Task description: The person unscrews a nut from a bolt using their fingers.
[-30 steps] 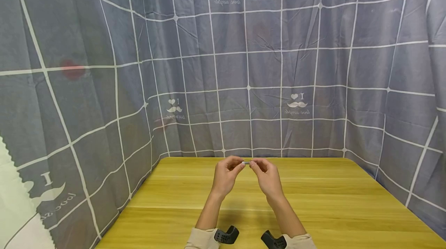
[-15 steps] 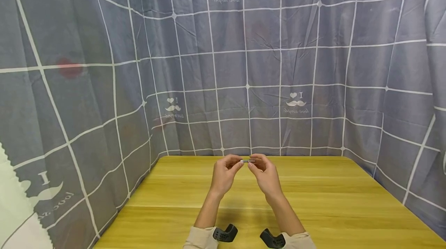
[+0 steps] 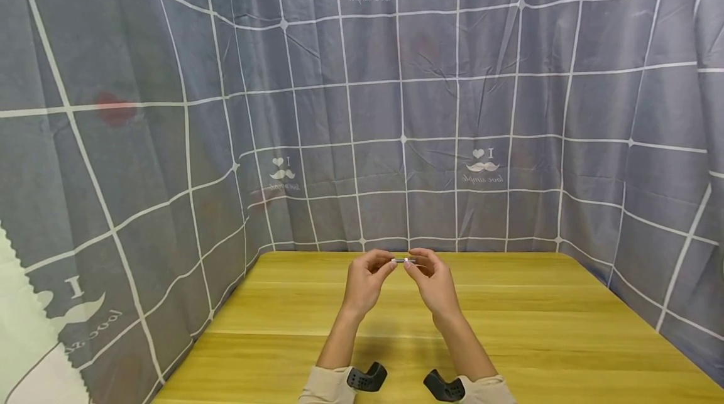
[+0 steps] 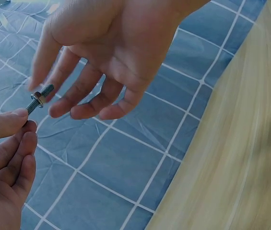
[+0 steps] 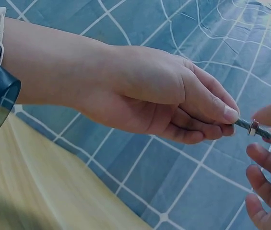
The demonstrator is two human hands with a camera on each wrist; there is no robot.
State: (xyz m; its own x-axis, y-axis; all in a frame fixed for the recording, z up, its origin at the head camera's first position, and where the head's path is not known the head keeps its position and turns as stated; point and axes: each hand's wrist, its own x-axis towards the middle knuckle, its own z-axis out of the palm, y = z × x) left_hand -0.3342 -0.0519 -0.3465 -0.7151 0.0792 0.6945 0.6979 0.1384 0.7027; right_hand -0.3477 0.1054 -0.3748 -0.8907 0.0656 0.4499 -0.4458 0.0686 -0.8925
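Observation:
My left hand point(image 3: 363, 284) pinches one end of a small metal bolt point(image 5: 242, 123) between thumb and fingertips. The fingers hide that end, so its head cannot be seen. A shiny hex nut point(image 4: 38, 99), with a washer-like rim, sits partway along the thread, and the bolt's free end points toward my right hand point(image 3: 437, 288). In the left wrist view, the right thumb and index finger lie on either side of the nut, slightly apart from it. The other right fingers are loosely spread. Both hands are raised above the wooden table point(image 3: 486, 335).
Grey curtains point(image 3: 317, 121) with white grid lines hang behind and at both sides of the table. Black wrist devices point(image 3: 367, 377) sit at both beige sleeves point(image 3: 327, 385). A pale cloth point(image 3: 34, 335) hangs at the left edge.
A second ago the right fingertips closed around the bolt's right part. They have since parted, exposing more bolt and the nut. The left hand keeps its pinch almost in place.

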